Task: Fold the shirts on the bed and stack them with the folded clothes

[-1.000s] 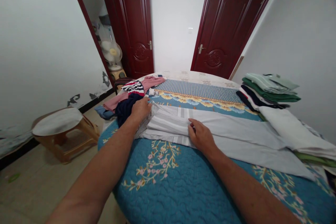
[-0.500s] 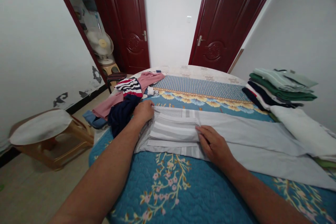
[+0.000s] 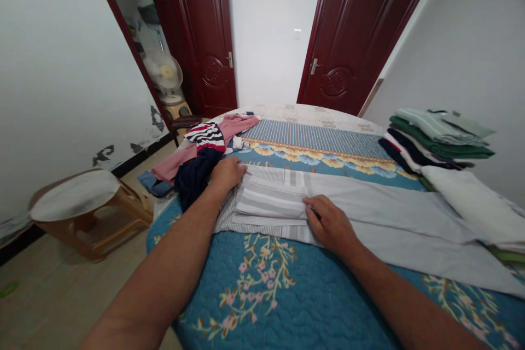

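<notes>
A light grey garment with grey and white stripes (image 3: 270, 200) lies stretched across the quilted blue cover (image 3: 246, 306). Its striped end is partly doubled over into a smaller layered panel, while long plain grey parts (image 3: 381, 202) run off to the right. My left hand (image 3: 228, 173) is closed at the far left corner of the striped cloth, pinching its edge. At the right end of the folded panel, the thumb and fingers of my right hand (image 3: 328, 222) are closed on its edge. What the legs or sleeves look like underneath is hidden.
Beyond my left hand lies a loose heap of clothes (image 3: 205, 147) in pink, navy and stripes. To the right stands a stack of folded clothes (image 3: 445, 134), with white cloth (image 3: 471, 197) in front of it. A stool (image 3: 90, 199) is at the left.
The view has shifted slightly, so most things sit a little farther right. My right hand has moved a little left along the panel's edge; my left hand keeps its hold.
</notes>
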Demonstrator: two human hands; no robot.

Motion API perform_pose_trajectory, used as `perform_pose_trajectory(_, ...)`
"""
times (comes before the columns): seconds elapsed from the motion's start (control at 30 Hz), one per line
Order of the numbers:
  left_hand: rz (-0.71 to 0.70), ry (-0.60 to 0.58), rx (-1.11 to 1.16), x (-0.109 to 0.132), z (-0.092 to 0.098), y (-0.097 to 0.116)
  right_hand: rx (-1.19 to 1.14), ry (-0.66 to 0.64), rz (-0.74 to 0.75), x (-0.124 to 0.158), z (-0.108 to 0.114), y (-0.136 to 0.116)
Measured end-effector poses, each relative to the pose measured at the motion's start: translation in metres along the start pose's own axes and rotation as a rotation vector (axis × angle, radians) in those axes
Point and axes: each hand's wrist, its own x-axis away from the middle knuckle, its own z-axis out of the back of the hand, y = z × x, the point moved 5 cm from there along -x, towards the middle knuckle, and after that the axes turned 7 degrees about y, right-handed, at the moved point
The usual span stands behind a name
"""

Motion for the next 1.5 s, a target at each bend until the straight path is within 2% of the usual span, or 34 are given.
perform_pose_trajectory(0.17, -0.008, 0.071, -0.128, 0.009, 0.009, 0.005, 0.015, 0.005, -0.009, 0.000, -0.002, 0.002)
perform_pose_trajectory(0.3, -0.076, 0.175, -0.034, 0.015, 0.026, 0.018, 0.004, 0.035, 0.013, 0.000, -0.002, 0.003)
perform_pose_trajectory(0.37, -0.145, 0.174, 0.005, 0.019, 0.030, 0.031, 0.010, 0.062, 0.019, 0.000, -0.001, 0.002)
perform_pose_trajectory(0.43, -0.246, 0.071, 0.006, 0.026, 0.024, 0.049, 0.039, 0.097, 0.019, -0.001, 0.001, 0.000)
perform_pose_trajectory(0.53, -0.386, -0.149, -0.058, 0.045, 0.000, 0.072, 0.122, 0.132, 0.011, -0.001, 0.006, -0.003)
perform_pose_trajectory(0.57, -0.400, -0.184, -0.087, 0.051, -0.009, 0.077, 0.158, 0.129, 0.013, -0.001, 0.008, -0.003)
perform_pose_trajectory(0.7, -0.334, -0.180, -0.196, 0.062, -0.032, 0.082, 0.290, 0.061, 0.006, -0.003, 0.009, 0.001)
perform_pose_trajectory(0.8, -0.305, -0.196, -0.229, 0.060, -0.039, 0.079, 0.342, 0.005, -0.031, -0.003, 0.007, 0.008)
perform_pose_trajectory(0.93, -0.328, -0.132, -0.197, 0.058, -0.029, 0.076, 0.359, -0.028, -0.060, -0.002, 0.004, 0.016)
perform_pose_trajectory(1.03, -0.404, -0.039, -0.136, 0.067, -0.011, 0.078, 0.312, 0.031, -0.044, -0.004, 0.008, 0.016)
perform_pose_trajectory(1.1, -0.460, 0.000, -0.067, 0.079, 0.000, 0.081, 0.254, 0.098, 0.035, -0.005, 0.013, 0.008)
perform_pose_trajectory(1.17, -0.517, 0.008, -0.007, 0.095, 0.006, 0.087, 0.183, 0.109, 0.171, -0.004, 0.013, -0.007)
perform_pose_trajectory(1.23, -0.568, -0.029, -0.002, 0.112, 0.003, 0.093, 0.134, 0.015, 0.293, 0.001, 0.008, -0.023)
perform_pose_trajectory(1.3, -0.582, -0.097, -0.057, 0.125, -0.007, 0.097, 0.133, -0.146, 0.328, 0.008, -0.003, -0.034)
perform_pose_trajectory(1.4, -0.528, -0.146, -0.153, 0.130, -0.021, 0.095, 0.193, -0.329, 0.228, 0.016, -0.013, -0.035)
perform_pose_trajectory(1.5, -0.447, -0.137, -0.207, 0.125, -0.026, 0.088, 0.234, -0.380, 0.132, 0.018, -0.014, -0.028)
